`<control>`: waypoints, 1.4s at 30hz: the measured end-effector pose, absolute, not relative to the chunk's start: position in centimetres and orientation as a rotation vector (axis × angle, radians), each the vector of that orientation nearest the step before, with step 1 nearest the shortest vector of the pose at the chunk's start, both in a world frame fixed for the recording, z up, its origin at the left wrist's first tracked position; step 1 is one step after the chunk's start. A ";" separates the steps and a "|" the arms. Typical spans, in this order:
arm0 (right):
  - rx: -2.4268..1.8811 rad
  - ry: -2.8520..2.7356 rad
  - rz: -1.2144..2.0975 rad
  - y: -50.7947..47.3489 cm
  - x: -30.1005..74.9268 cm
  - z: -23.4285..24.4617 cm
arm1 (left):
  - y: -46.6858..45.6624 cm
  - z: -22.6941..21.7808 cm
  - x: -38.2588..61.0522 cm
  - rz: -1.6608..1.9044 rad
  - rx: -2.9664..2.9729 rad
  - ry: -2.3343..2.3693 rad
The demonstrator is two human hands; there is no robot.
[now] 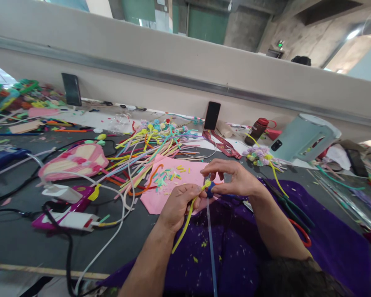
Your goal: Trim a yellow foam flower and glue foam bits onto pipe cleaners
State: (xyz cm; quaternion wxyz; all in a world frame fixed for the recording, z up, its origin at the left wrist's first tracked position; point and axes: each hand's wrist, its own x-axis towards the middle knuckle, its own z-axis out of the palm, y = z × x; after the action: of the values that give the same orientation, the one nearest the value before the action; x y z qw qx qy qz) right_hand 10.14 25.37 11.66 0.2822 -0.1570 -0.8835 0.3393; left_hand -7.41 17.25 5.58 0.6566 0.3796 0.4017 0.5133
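Observation:
My left hand (178, 204) is closed in a pinch on a yellow pipe cleaner (185, 222), whose long tail hangs down toward me. My right hand (231, 178) pinches a small blue piece (210, 188) where the yellow end meets it, right beside the left fingertips. A thin pale blue stem (210, 239) runs down from that spot over the purple cloth (327, 231). Both hands hover above a pink felt sheet (173, 181) sprinkled with short coloured trimmings.
A heap of coloured pipe cleaners (148, 144) lies behind the pink felt. At left are a pink pouch (74, 161), white chargers (77, 220) and cables. Pliers (289, 206), a pastel flower bunch (258, 154), a dark bottle (257, 130), an overturned pale stool (303, 138) and two propped phones (212, 115) stand around.

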 end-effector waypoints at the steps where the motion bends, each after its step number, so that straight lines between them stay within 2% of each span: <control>1: -0.447 -2.338 0.920 25.3 10.3 11.7 | 17.1 5.6 -7.3 1.168 0.852 0.900; 10: -0.626 -2.148 1.175 25.6 11.8 11.2 | 16.2 5.6 -6.6 1.081 0.909 0.757; 14: -0.776 -2.081 1.174 25.8 11.5 10.6 | 16.2 5.4 -6.7 1.133 0.946 0.760; 23: -1.007 -2.067 1.160 26.5 10.1 9.4 | 16.0 5.0 -6.1 0.966 1.048 0.577; 32: -0.960 -2.072 1.216 26.6 9.5 9.3 | 16.4 5.5 -6.8 1.149 0.869 0.722; 42: -0.815 -2.070 1.337 26.1 9.5 9.8 | 16.6 5.8 -6.7 1.198 0.954 0.826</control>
State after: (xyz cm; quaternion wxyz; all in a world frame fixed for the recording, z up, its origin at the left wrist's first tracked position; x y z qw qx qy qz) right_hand 9.47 26.08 9.81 0.2699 -0.3024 -0.7679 0.4959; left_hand -6.72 16.57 5.76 0.6448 0.4189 0.3628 0.5264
